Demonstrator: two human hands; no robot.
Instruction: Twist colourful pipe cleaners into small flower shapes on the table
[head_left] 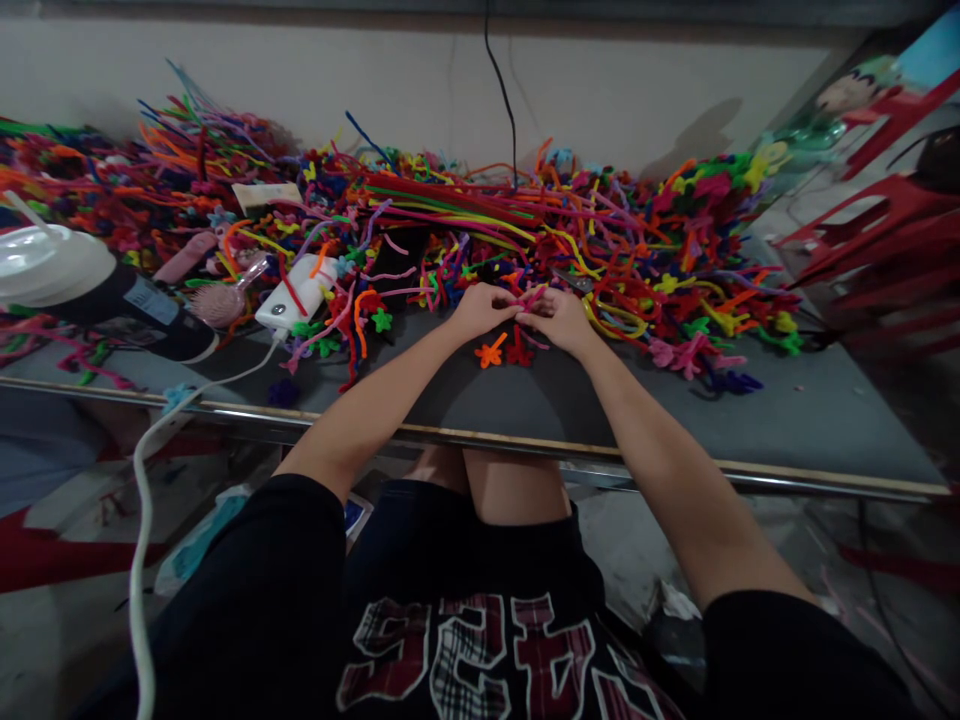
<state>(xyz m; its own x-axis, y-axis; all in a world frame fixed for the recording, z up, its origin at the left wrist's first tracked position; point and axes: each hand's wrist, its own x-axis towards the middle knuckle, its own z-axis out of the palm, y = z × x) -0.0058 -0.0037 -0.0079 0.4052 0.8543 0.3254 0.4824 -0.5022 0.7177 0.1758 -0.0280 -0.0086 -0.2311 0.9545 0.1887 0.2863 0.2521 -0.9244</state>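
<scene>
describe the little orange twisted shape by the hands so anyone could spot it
On the dark table, before the heap of coloured pipe cleaners, the left hand and right hand pinch a pink pipe cleaner. Below the left hand, on bare tabletop, lies the orange flower shape. It is flat with short arms, apart from the heap, a dark red shape at its right.

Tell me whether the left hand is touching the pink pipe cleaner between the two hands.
Touching. The head view shows the left hand pinching the pink pipe cleaner with its fingertips, while the right hand grips the other end.
</scene>
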